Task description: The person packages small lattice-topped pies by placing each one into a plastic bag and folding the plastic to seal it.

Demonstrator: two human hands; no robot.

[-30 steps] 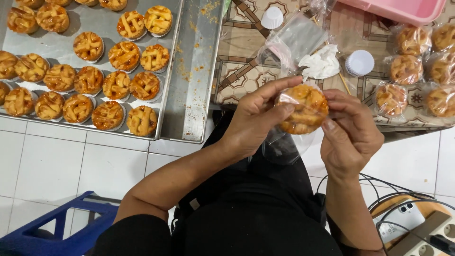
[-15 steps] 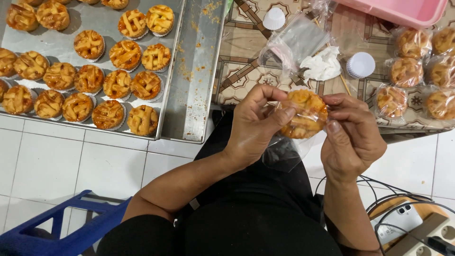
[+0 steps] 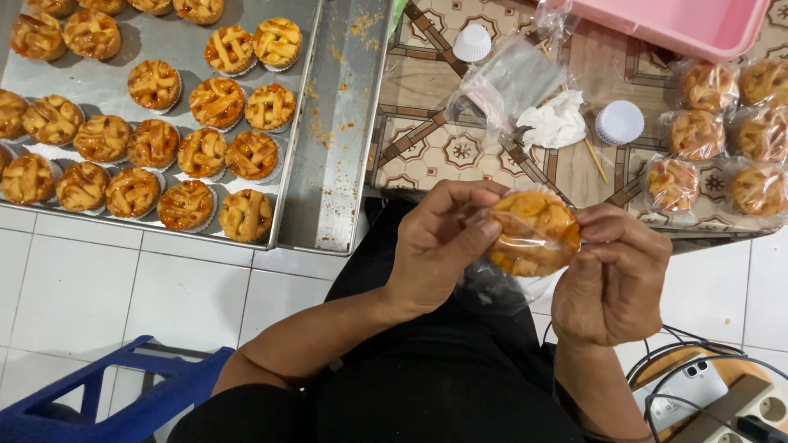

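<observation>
Left hand (image 3: 439, 246) and right hand (image 3: 611, 275) each have fingers closed on the bagged lattice tart (image 3: 532, 232), held between them, near the metal tray (image 3: 328, 164) of tarts.

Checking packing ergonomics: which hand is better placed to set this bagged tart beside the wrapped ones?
Probably the right hand: it grips the golden lattice tart in its clear plastic bag, and the bagged tarts lie on its side.

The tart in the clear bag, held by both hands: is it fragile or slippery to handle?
The tart is probably fragile: crumbs lie scattered on the tray. The bag looks thin and floppy, hanging loose below, and its glossy film may be slippery.
</observation>
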